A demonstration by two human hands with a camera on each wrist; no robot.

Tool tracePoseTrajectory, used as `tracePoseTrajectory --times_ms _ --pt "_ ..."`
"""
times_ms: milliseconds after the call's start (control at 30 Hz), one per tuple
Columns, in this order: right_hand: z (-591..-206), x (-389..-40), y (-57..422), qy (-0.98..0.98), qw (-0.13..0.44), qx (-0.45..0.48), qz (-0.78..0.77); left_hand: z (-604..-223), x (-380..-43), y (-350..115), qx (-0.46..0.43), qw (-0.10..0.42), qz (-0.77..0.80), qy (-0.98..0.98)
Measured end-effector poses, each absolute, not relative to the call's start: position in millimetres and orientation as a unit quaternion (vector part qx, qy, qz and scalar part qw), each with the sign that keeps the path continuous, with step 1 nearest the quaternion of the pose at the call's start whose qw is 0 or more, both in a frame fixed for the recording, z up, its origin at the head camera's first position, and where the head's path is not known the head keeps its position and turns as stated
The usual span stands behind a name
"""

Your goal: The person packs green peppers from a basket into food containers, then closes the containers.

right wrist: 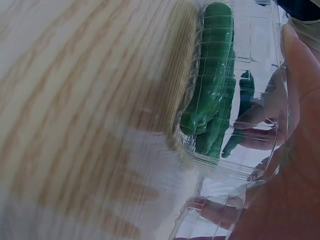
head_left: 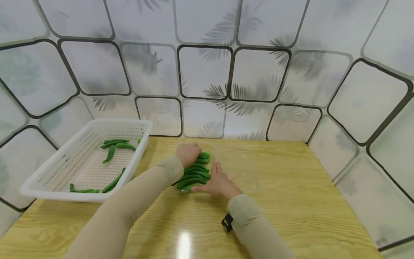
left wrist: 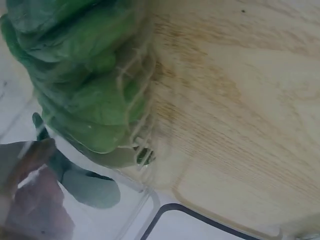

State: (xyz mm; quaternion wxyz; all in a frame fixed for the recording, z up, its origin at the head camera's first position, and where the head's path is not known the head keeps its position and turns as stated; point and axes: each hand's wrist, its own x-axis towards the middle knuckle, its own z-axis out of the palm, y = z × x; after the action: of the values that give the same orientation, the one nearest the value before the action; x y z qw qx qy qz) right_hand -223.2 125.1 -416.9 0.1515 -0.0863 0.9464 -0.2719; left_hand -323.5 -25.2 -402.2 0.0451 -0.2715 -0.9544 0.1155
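Observation:
A clear plastic clamshell box (right wrist: pixel 220 167) on the table holds several green peppers (head_left: pixel 193 176) laid side by side. My left hand (head_left: pixel 188 154) is over the far left part of the box. In the left wrist view its fingers pinch one green pepper (left wrist: pixel 90 187) above the others. My right hand (head_left: pixel 220 181) rests against the box's right side, fingers extended and thumb stretched along the near edge. Its palm side lies close along the clear rim in the right wrist view.
To the left stands a white perforated basket (head_left: pixel 130 169) with several loose green peppers (head_left: pixel 111 153). The box's clear lid (head_left: pixel 240 169) lies folded out to the right on the wooden table (head_left: pixel 291 216). A patterned wall (head_left: pixel 205 72) rises behind the table.

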Motion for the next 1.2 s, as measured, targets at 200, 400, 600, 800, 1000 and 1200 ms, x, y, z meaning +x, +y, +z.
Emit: tracePoseTrajectory --times_ms 200,400,600,800,1000,1200 --pt "-415.6 -222.3 123.7 0.947 0.155 -0.086 -0.267 -404.9 -322.5 -30.1 -0.261 0.059 0.097 -0.959" --pt "-416.2 -222.9 124.2 0.948 0.158 -0.085 -0.265 -404.5 -321.3 -34.7 -0.263 0.044 0.082 -0.960" --pt "-418.3 -224.4 124.3 0.947 0.158 -0.086 -0.265 -391.4 -312.9 -34.5 -0.248 0.012 0.056 -0.967" --pt "-418.0 -226.0 125.5 0.950 0.149 -0.087 -0.260 -359.0 -303.5 -41.6 -0.258 0.002 0.017 -0.966" --pt "-416.9 -226.9 126.2 0.951 0.150 -0.086 -0.255 -325.2 -284.2 -64.0 -0.265 0.009 0.004 -0.964" --pt "-414.7 -225.4 126.6 0.952 0.149 -0.084 -0.253 -306.7 -271.0 -103.0 -0.246 0.036 -0.001 -0.969"
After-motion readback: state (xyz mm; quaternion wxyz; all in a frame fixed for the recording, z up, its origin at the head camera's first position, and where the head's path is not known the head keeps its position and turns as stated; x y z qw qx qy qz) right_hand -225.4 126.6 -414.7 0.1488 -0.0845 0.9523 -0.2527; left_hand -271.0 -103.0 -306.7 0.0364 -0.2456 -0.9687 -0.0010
